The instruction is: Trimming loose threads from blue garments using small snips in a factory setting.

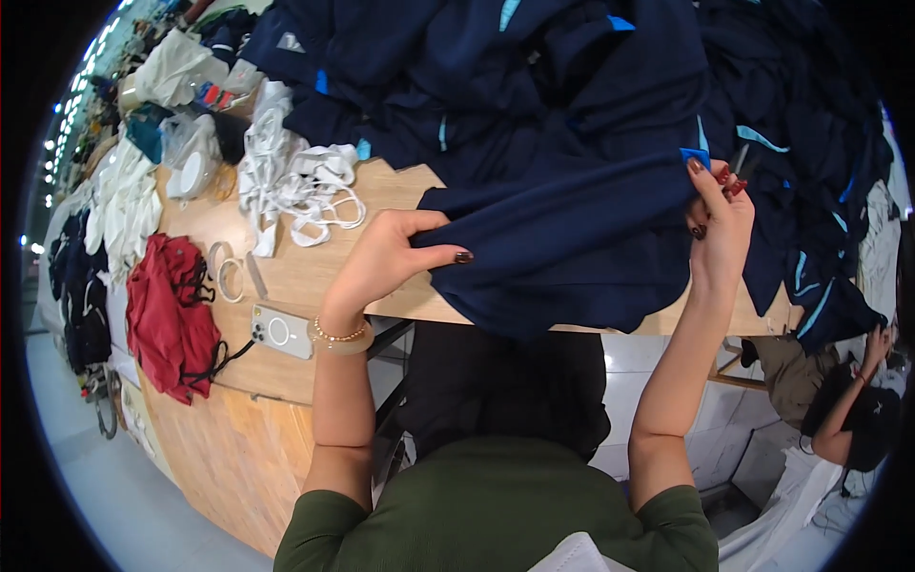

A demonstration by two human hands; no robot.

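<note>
A navy fabric garment piece (pixel 572 243) is stretched between my hands over the near table edge. My left hand (pixel 383 257) pinches its left end, thumb on top and fingers underneath. At its upper right corner, my right hand (pixel 721 212) is closed on the cloth, with the thumb beside a small bright blue tab (pixel 695 154). A thin grey pointed blade (pixel 741 159) sticks up from behind the right fingers; its handle is hidden, so I cannot tell the tool. The cloth's lower edge hangs in loose folds toward my lap.
Navy garments (pixel 591 76) with light blue strips heap across the far side and right. On the left lie white straps (pixel 295 181), a tape roll (pixel 230 280), a phone (pixel 282 331) and a red garment (pixel 172 319). A co-worker (pixel 853 415) sits at lower right.
</note>
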